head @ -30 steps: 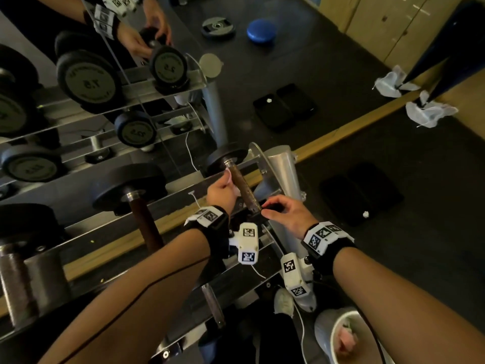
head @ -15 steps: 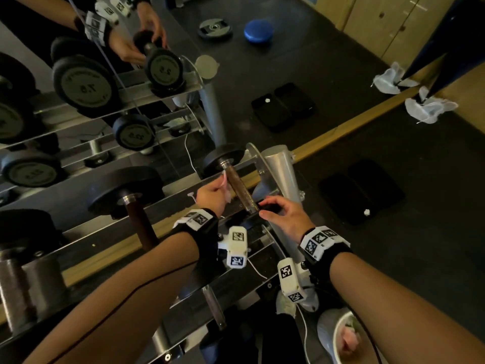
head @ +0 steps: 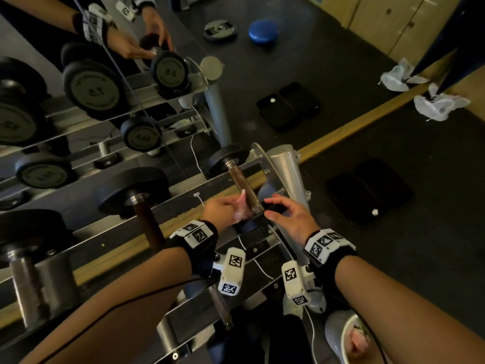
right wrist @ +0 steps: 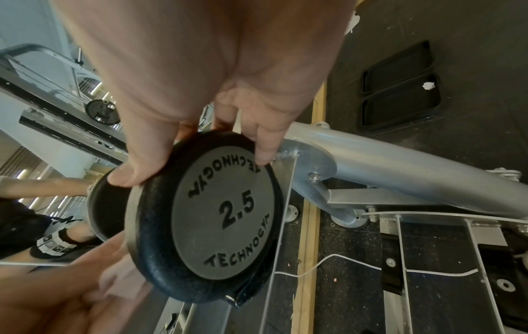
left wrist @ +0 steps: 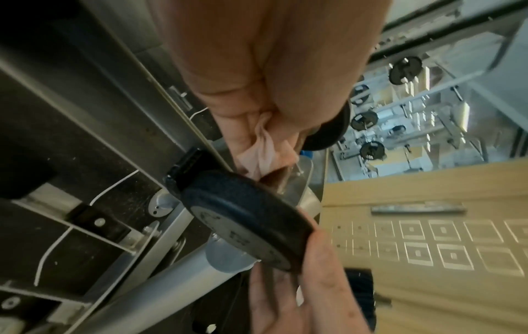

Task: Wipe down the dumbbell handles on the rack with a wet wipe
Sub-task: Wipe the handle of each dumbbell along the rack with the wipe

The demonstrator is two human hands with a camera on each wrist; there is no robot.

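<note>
Both hands work the 2.5 dumbbell [head: 237, 179]: right hand [head: 290, 216] pinches its near disc [right wrist: 211, 217], left hand [head: 223, 210], wet wipe [left wrist: 262, 149] bunched in curled fingers, has slid down the handle [head: 242, 183] from beside the far disc, finishing this stroke.

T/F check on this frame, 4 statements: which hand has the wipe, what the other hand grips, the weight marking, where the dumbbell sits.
1. The left hand holds the pink wet wipe. True.
2. The right hand grips the dumbbell handle. False: it grips the near end plate.
3. That plate reads 7.5. False: it reads 2.5.
4. The dumbbell sits at the right end of the rack. True.
</note>
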